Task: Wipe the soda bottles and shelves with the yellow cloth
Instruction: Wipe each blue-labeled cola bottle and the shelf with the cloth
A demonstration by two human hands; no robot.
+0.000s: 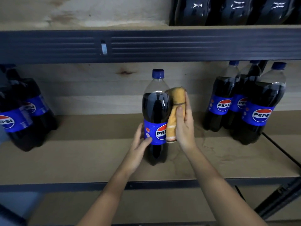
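Observation:
A tall soda bottle (155,110) with a blue cap and blue Pepsi label stands upright in the middle of the wooden shelf (81,154). My left hand (140,144) grips its lower left side at the label. My right hand (184,124) presses a folded yellow cloth (175,110) against the bottle's right side, from the shoulder down to the label.
Two Pepsi bottles (21,115) stand at the shelf's left end and three bottles (244,103) at its right. A dark metal beam (162,44) of the upper shelf runs overhead, with more bottles (236,10) on top. A dark cable (283,152) lies at the right.

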